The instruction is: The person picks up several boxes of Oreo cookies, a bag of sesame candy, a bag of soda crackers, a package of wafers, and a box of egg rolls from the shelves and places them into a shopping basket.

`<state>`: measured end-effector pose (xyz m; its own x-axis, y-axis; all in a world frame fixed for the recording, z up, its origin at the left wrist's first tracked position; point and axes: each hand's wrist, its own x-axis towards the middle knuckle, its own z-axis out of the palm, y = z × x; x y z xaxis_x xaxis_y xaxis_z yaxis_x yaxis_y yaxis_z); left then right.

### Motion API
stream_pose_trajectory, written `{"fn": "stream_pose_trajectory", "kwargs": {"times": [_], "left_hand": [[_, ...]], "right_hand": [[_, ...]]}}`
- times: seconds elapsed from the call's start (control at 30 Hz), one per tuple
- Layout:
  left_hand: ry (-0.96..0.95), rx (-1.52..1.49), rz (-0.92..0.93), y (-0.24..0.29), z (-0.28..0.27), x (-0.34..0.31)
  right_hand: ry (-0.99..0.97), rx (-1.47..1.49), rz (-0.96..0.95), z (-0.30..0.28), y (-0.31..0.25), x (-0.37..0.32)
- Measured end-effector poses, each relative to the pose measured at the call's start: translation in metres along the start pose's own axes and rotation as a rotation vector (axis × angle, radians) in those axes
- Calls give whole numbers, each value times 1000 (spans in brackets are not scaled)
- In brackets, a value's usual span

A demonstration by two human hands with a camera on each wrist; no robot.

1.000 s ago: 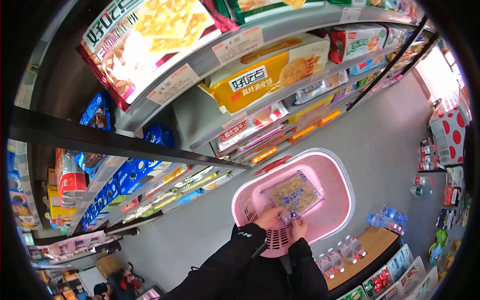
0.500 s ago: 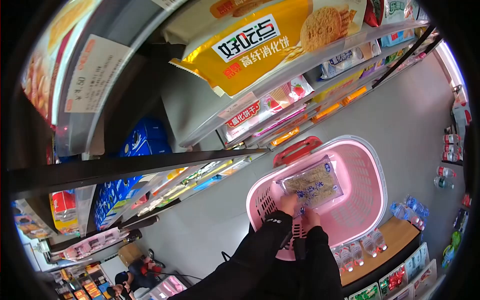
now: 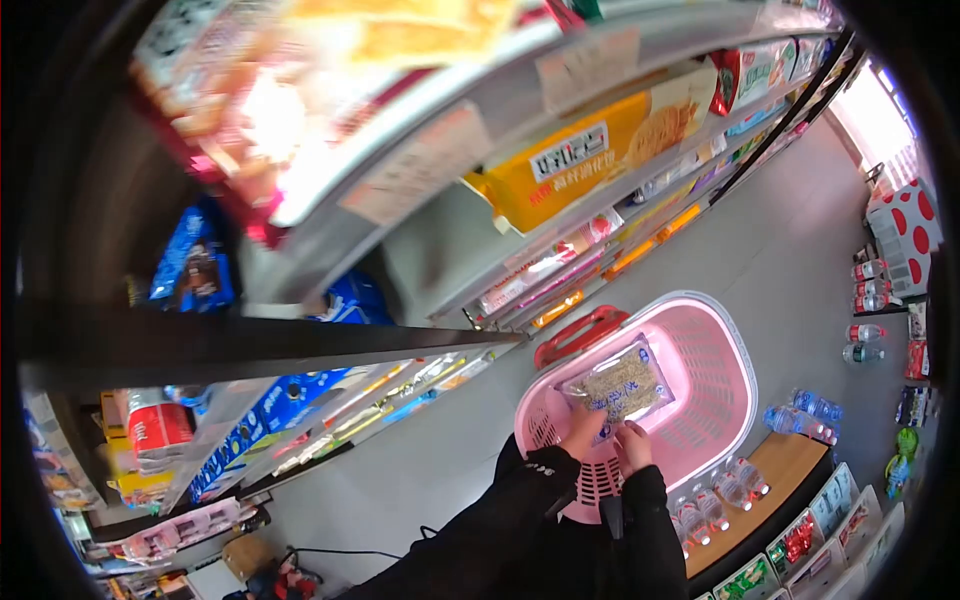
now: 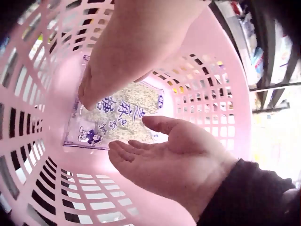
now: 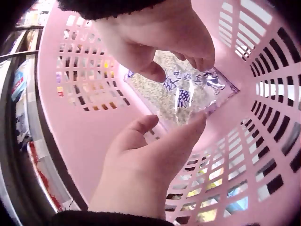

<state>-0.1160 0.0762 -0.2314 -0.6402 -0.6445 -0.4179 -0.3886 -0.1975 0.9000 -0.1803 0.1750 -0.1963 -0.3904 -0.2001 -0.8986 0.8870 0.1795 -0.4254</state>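
Observation:
A clear bag (image 3: 630, 383) of pale seed-topped pieces with blue-purple print lies in a pink plastic basket (image 3: 738, 405). My left hand (image 3: 580, 432) is over the bag's near left corner. In the right wrist view the left hand (image 5: 162, 40) has loosely bent fingers, with a gap between thumb and fingertips above the bag (image 5: 155, 92). Nearby is my right hand (image 3: 632, 450), its fingertips at the bag's near edge. The left wrist view shows the right hand (image 4: 174, 155) palm out, fingers loosely extended, holding nothing.
Shelves of packaged snacks run along the left and top, with a yellow biscuit pack (image 3: 560, 175) among them. A red handle (image 3: 585, 335) sits by the basket's rim. Water bottles (image 3: 735, 485) stand on a wooden ledge (image 3: 765, 510) at right.
Both hands have eased off the bag's near end, and a gap now shows between them. The head view swung toward the shelf and back. The bag stays in the basket.

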Motion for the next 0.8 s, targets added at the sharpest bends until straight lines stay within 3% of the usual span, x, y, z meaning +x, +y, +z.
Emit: {"fn": "stream_pose_trajectory", "kwargs": {"times": [0.07,0.13,0.2,0.23,0.4,0.57,0.8], "left_hand": [[-155,-482,-264,38,-8,-5],[-395,-764,-445,60,-30,-13],[-454,-345,184,50,-51,-24],[-438,-778,-468,112,-74,-39],[-448,-724,-302,149,-149,-88],[-285,-771,-215,135,-189,-141],[-75,-908,-168,89,-200,-235]], "right_hand": [[-128,79,-66,2,-7,-19],[-357,136,-44,18,-34,-71],[-358,87,-144,27,-38,-107],[-382,68,-192,29,-39,-121],[-421,-26,-301,46,-33,-174],[-540,-183,-355,56,-19,-202],[-723,-296,-377,37,17,-252]]}}
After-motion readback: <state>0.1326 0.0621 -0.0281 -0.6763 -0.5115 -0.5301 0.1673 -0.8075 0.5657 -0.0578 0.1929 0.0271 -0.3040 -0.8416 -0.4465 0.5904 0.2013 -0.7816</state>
